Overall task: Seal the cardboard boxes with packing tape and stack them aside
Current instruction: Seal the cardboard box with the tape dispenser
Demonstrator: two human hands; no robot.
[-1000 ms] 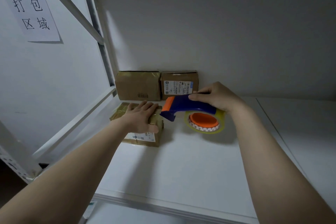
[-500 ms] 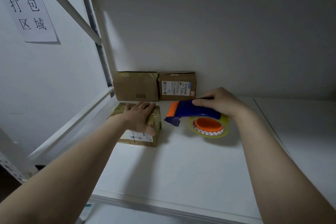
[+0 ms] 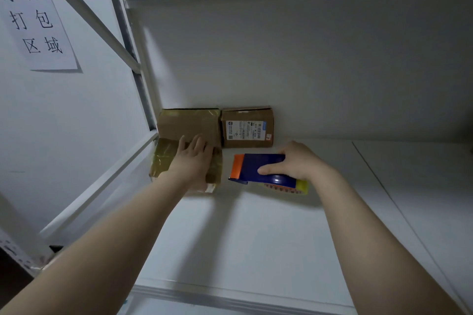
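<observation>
The left hand (image 3: 193, 161) presses flat on the tape-wrapped brown cardboard box (image 3: 163, 158), while the right hand (image 3: 299, 161) grips the blue-and-orange tape dispenser (image 3: 250, 163) just rightward, nose facing it.

Brown boxes (image 3: 189, 126); blue-orange tape dispenser (image 3: 258, 167); yellow tape roll (image 3: 302, 185); white shelf (image 3: 256, 238)

Both bare forearms reach forward from the lower corners of the view. Left hand (image 3: 194, 161): palm down, fingers (image 3: 195, 142) straight, lying flat on a taped cardboard box (image 3: 163, 158). Right hand (image 3: 300, 161): fingers and thumb curled round a tape dispenser (image 3: 252, 161).
</observation>
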